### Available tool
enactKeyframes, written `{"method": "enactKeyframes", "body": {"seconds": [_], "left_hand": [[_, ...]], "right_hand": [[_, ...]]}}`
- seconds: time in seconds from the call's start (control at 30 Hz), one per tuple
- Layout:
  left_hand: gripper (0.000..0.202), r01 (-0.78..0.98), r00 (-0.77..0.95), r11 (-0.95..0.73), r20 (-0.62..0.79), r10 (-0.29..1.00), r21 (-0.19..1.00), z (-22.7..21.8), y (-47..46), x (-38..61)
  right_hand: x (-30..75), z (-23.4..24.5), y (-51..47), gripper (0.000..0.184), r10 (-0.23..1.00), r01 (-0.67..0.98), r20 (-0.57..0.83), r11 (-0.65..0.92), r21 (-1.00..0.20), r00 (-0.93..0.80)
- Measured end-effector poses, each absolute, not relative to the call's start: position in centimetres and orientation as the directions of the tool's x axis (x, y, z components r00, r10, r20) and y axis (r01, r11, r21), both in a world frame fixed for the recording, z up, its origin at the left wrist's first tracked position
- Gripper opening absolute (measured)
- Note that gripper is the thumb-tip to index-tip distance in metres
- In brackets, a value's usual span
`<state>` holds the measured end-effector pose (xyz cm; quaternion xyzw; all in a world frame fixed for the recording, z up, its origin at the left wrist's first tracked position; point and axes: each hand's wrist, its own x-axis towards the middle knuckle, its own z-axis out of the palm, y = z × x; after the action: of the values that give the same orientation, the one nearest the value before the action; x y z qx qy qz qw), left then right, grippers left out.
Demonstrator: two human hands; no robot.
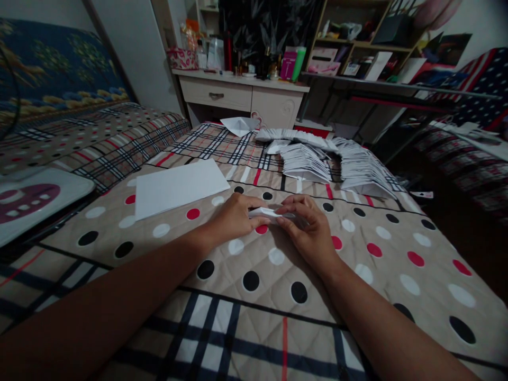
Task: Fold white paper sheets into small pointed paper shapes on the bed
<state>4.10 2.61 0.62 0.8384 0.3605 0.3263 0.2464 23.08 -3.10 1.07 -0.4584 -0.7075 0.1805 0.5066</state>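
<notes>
Between both hands, just above the dotted bedspread [251,280], is a small folded piece of white paper [266,212]. My left hand [240,214] pinches its left end between thumb and fingers. On its right end, my right hand [305,225] closes with thumb and bent fingers, which hide part of the paper. To the left lie flat sheets of white paper [180,188]. Beyond my hands stand rows of folded white paper pieces [305,164], with another packed row [363,169] at the right. A larger folded paper shape [239,126] sits at the bed's far edge.
A white board with a purple oval [29,203] lies at the left edge. Past the bed stands a white dresser [218,94] crowded with bottles and boxes. A shelf unit with a desk [369,82] is at the back right. The bed's right side drops to a dark floor.
</notes>
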Motion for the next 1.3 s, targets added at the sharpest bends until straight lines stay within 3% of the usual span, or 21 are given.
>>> {"method": "enactKeyframes", "body": {"seconds": [0.13, 0.27, 0.43, 0.57, 0.87, 1.1, 1.3], "left_hand": [[0.012, 0.420, 0.534, -0.638, 0.392, 0.749, 0.646, 0.66, 2.20, 4.36], [0.026, 0.399, 0.531, -0.665, 0.432, 0.729, 0.631, 0.63, 1.91, 4.53], [0.028, 0.441, 0.579, -0.724, 0.447, 0.681, 0.531, 0.44, 1.99, 4.38], [0.018, 0.453, 0.603, -0.761, 0.469, 0.645, 0.464, 0.28, 2.23, 4.24], [0.014, 0.368, 0.588, -0.799, 0.546, 0.596, 0.476, 0.54, 2.21, 4.47], [0.006, 0.415, 0.550, -0.850, 0.655, 0.518, 0.324, 0.44, 2.36, 4.22], [0.007, 0.387, 0.532, -0.825, 0.631, 0.564, 0.411, 0.61, 2.23, 4.20]], "right_hand": [[23.02, 1.16, -3.15, 0.010, 0.835, 0.508, 0.539, 0.513, -0.692, -0.108], [22.98, 1.08, -3.15, 0.010, 0.851, 0.558, 0.496, 0.500, -0.663, -0.173], [22.98, 1.01, -3.18, 0.003, 0.858, 0.599, 0.488, 0.477, -0.643, -0.161], [23.08, 1.02, -3.17, 0.005, 0.857, 0.559, 0.499, 0.478, -0.677, -0.128], [22.99, 0.87, -3.13, 0.009, 0.864, 0.503, 0.494, 0.469, -0.726, -0.091], [23.46, 0.46, -2.94, 0.007, 0.904, 0.484, 0.427, 0.365, -0.795, 0.020], [23.51, 0.54, -2.97, 0.005, 0.927, 0.391, 0.355, 0.284, -0.875, 0.122]]}}
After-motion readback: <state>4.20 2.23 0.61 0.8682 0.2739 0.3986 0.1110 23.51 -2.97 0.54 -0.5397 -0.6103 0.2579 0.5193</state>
